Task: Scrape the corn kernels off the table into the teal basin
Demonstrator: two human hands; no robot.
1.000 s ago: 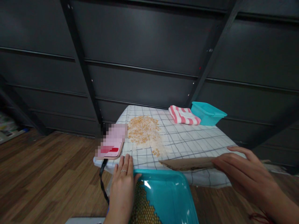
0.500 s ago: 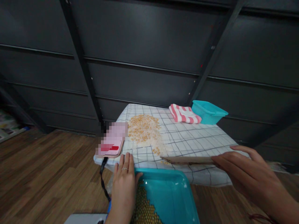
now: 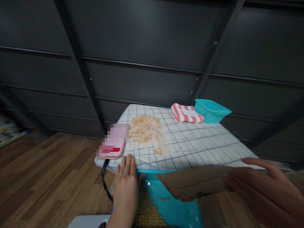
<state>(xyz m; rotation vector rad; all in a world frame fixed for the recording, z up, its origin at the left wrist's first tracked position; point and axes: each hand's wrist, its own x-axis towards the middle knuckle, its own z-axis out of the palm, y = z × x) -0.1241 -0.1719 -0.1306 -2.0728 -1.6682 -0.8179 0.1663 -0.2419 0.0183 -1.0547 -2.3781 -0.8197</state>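
My right hand (image 3: 268,186) pinches a torn brown piece of cardboard (image 3: 197,181), tilted over the far right part of a teal plastic bin (image 3: 177,207). A few loose beans (image 3: 162,199) show in the bin just below the cardboard. My left hand (image 3: 125,185) rests over the bin's far left corner, fingers straight and together towards the table edge, thumb at the rim. Many yellow-green beans (image 3: 148,209) fill the bin's left and near part. On the checked cloth (image 3: 190,144) lies a spread of yellow beans mixed with small white grains (image 3: 146,129).
A phone (image 3: 115,142) with a pink screen lies at the table's left edge, a black strap (image 3: 104,177) hanging below it. A folded pink-and-white striped towel (image 3: 187,113) and a second teal bin (image 3: 211,110) stand at the back. A dark panelled wall (image 3: 142,79) rises behind.
My right hand has drawn the cardboard towards me, off the table edge and over the bin. The few beans at the edge are gone from the cloth, and loose ones appear in the bin.
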